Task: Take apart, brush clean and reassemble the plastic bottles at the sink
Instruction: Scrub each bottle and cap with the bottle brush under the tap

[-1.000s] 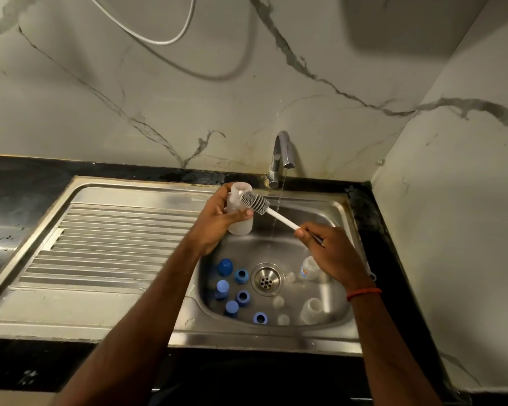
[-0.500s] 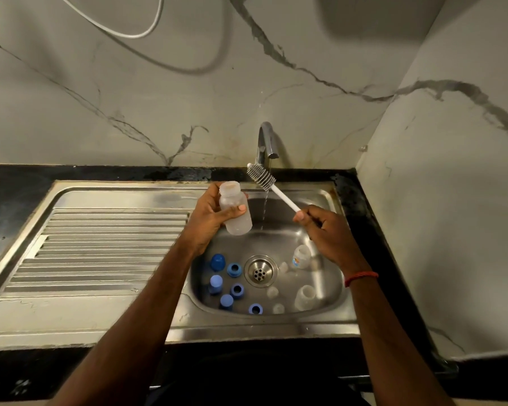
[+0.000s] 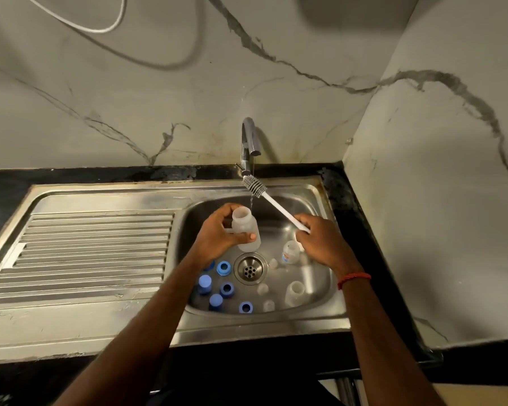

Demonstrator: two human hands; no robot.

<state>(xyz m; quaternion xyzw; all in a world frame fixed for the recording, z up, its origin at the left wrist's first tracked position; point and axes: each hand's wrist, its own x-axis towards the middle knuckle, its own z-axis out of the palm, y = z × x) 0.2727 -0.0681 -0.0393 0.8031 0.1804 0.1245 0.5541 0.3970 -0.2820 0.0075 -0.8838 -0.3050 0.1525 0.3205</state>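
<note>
— What has your left hand (image 3: 220, 237) got?
— My fingers and thumb are wrapped round an uncapped clear bottle (image 3: 246, 228), mouth up, over the sink basin (image 3: 329, 276), just by the stream from the tap (image 3: 248, 139).
— And your right hand (image 3: 323, 244)?
— It pinches the brush (image 3: 276, 206) by its white handle, bristles up under the spout. Below lie blue caps (image 3: 205, 284) and other clear bottles (image 3: 294, 293).

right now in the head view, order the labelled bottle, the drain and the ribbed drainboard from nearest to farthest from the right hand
1. labelled bottle, in the basin just left of the right hand.
2. drain, basin centre.
3. ribbed drainboard, far left, beyond the basin.
</note>
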